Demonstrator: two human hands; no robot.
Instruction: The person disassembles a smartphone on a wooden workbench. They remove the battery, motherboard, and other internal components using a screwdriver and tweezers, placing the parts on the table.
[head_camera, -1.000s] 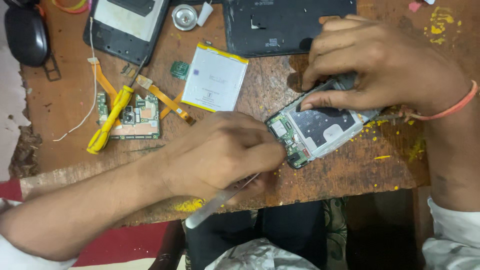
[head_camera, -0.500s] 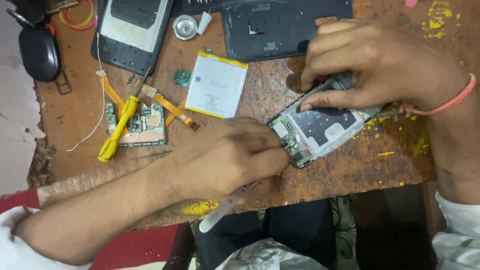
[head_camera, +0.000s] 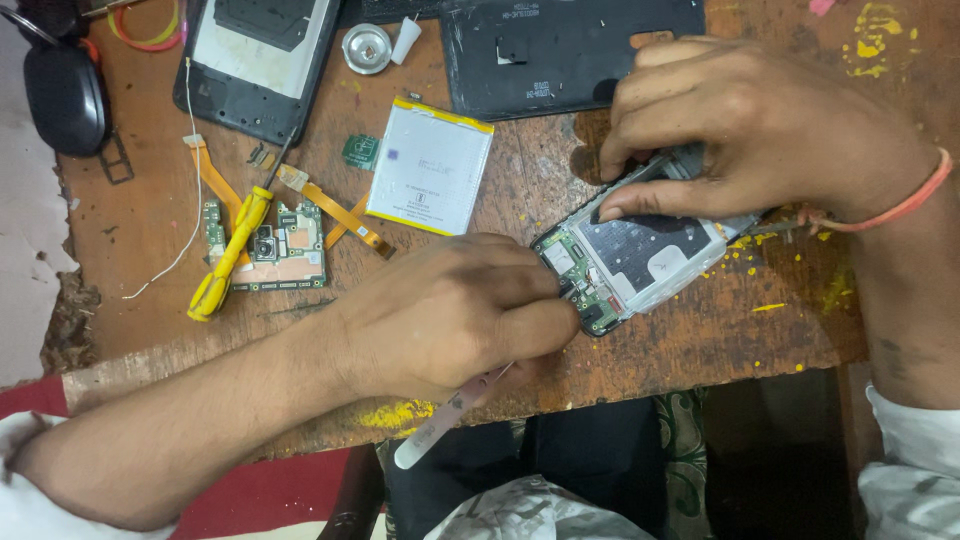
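Fingers of the right hand press the opened phone flat near the table's front edge, steadying it. Left hand pinches a pale tool at the phone's circuit board.

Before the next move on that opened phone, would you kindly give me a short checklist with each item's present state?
1. Opened phone flat on the wooden table: ok.
2. Right hand pinning the phone's upper edge: ok.
3. Left hand gripping the white tool: ok.
4. Tool tip seated on the board: cannot tell, fingers hide it.
5. Battery lying apart from the phone: ok.
6. Yellow screwdriver clear of both hands: ok.
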